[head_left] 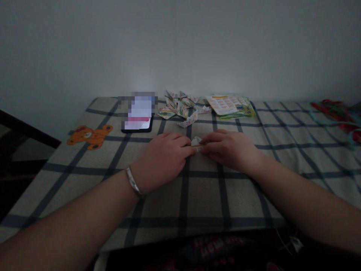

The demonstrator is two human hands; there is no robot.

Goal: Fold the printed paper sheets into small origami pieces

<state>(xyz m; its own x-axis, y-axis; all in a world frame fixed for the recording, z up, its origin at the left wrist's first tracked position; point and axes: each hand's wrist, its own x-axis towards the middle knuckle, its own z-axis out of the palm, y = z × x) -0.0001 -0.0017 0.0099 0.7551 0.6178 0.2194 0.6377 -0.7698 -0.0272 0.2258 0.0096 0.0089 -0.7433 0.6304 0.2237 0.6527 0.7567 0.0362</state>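
Note:
Between my two hands, low over the checked tablecloth, is a small folded piece of printed paper [197, 148]. My left hand [169, 152], with a silver bracelet on the wrist, pinches its left end. The fingers of my right hand [228, 148] are closed on its right end. Most of the paper's ends are hidden under the fingertips. Just beyond the hands lies a cluster of folded printed-paper shapes [180, 105], one of them nearer [188, 120] than the others.
A lit phone [138, 114] with a blurred screen lies left of the paper shapes. Flat printed leaflets [229, 105] are stacked at the right back. An orange bear cutout [89, 136] is on the left. Red and pale-green strands [335, 113] lie far right, on the checked tablecloth [158, 205].

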